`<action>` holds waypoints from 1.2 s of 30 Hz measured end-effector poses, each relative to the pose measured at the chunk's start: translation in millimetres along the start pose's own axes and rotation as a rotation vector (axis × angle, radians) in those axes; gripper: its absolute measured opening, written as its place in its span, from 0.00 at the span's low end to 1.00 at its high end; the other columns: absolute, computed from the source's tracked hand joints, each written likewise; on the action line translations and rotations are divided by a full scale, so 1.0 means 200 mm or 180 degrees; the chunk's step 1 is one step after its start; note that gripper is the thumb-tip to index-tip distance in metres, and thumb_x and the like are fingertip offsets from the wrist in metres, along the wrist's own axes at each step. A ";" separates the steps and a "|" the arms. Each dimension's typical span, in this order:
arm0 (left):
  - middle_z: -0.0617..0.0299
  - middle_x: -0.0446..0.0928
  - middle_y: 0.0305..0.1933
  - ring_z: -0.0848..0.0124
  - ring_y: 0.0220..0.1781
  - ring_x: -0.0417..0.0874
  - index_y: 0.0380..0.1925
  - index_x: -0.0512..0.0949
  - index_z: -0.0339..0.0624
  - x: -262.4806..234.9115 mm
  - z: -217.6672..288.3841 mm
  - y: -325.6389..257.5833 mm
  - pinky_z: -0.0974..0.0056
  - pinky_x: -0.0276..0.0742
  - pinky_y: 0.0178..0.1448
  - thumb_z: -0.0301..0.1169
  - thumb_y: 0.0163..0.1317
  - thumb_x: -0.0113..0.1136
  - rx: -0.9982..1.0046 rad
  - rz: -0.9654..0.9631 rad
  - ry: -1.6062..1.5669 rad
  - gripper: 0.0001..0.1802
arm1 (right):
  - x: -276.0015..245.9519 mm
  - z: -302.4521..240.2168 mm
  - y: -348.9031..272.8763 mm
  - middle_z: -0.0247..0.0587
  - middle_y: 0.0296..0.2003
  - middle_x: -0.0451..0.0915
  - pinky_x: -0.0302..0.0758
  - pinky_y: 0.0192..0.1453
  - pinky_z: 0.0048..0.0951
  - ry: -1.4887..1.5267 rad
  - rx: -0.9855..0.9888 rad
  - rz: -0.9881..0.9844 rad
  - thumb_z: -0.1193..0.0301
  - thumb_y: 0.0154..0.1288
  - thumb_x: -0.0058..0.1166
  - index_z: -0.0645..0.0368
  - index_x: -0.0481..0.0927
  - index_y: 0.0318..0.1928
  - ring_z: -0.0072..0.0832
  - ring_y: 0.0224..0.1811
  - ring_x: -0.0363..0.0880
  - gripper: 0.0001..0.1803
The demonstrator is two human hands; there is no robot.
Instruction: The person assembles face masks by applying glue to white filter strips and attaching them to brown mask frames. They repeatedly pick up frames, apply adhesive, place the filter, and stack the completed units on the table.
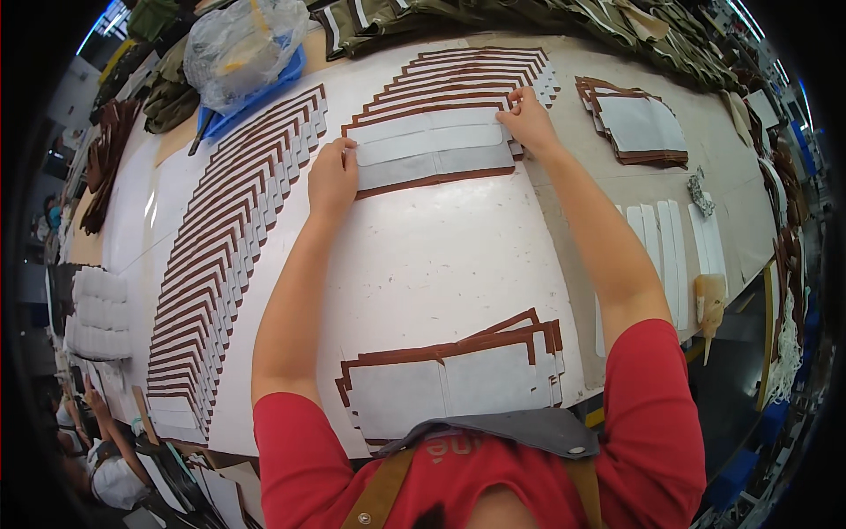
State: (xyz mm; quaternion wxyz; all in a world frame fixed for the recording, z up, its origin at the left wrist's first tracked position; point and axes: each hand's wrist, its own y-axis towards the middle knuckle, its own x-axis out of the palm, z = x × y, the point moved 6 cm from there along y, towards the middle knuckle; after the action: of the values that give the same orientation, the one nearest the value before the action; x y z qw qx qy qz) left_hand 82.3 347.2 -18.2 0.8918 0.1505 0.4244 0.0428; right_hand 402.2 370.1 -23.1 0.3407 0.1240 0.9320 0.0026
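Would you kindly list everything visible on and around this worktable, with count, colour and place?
Panel under the hands: one, grey-white with brown edge, far centre, topping an overlapped row.
Long overlapped row of panels: too many to count, brown and white, curving down the left side.
Near stack of panels: several, grey with brown edges, by the person's chest.
Small stack of panels: several, grey and brown, far right.
White strips: about five, right edge of the table.
Glue bottle: one, yellowish, right edge.
Plastic bag: one, clear, on a blue tray, far left.
Table: one, white top.
Left hand: pressing the panel's left end.
Right hand: pressing its upper right corner.
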 end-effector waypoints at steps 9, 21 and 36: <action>0.56 0.74 0.45 0.58 0.49 0.72 0.39 0.78 0.45 0.01 0.08 -0.04 0.52 0.64 0.51 0.40 0.65 0.48 0.0770 0.0525 0.1031 0.14 | -0.09 0.11 0.20 0.33 0.28 0.74 0.70 0.35 0.23 0.0342 -0.0042 0.0289 0.70 0.56 0.56 0.62 0.74 0.39 0.20 0.30 0.72 0.12; 0.61 0.74 0.49 0.60 0.54 0.70 0.40 0.78 0.46 0.09 0.17 -0.12 0.54 0.58 0.57 0.42 0.64 0.49 0.0925 -0.0056 0.0386 0.15 | -0.01 0.16 0.32 0.42 0.30 0.79 0.74 0.41 0.31 0.0072 -0.0016 0.0374 0.71 0.46 0.58 0.60 0.75 0.34 0.34 0.34 0.78 0.13; 0.60 0.73 0.51 0.60 0.54 0.71 0.42 0.77 0.47 0.08 0.13 -0.12 0.54 0.60 0.55 0.41 0.63 0.52 0.1173 0.0283 0.0179 0.13 | -0.25 0.03 0.17 0.37 0.27 0.78 0.71 0.38 0.26 -0.0374 -0.0306 0.0379 0.66 0.54 0.58 0.61 0.77 0.33 0.25 0.31 0.75 0.11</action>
State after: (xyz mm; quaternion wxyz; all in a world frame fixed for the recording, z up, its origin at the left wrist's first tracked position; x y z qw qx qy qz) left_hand 111.4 322.2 -23.0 0.8342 0.3286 0.4428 0.0078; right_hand 450.2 390.5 7.3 0.3996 0.1626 0.9002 0.0603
